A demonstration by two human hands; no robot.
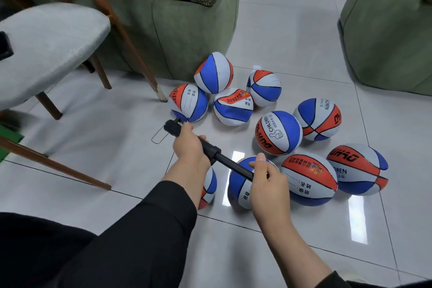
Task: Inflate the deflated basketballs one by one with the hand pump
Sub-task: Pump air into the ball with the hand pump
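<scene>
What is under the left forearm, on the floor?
A basketball lies under the left hand and its forearm. Only its right edge shows: blue, white and orange panels. The rest is covered, so whether it is inflated cannot be seen.

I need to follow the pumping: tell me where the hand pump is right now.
In the head view the hand pump is centre frame, slanting above the floor tiles: the left hand grips its barrel, the right hand holds the handle end, its nozzle end beside a wrinkled basketball.

Glossy tiled floor (292, 30) carries nine basketballs (278, 132) (several crumpled), chair legs (49, 105), green sofas (177, 37)
</scene>
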